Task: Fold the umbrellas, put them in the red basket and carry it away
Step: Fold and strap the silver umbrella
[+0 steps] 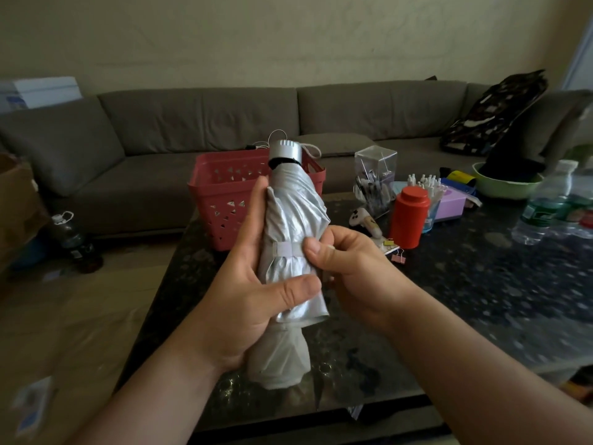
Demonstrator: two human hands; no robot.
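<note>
Both hands wrap a folded silver umbrella held upright above the dark speckled worktop.

The left hand grasps the crinkled, shiny silver fabric umbrella around its middle, thumb across the front; the right hand pinches the end of the white strap banding the gathered cloth. The ribbed silver cylindrical handle points up, a thin cord loop at its top. Just behind it the red plastic basket, with triangular cut-outs in its walls, stands on the glossy stone-patterned worktop. To the right stand a smooth red cylindrical canister and a clear plastic box. A grey fabric sofa runs behind.
</note>
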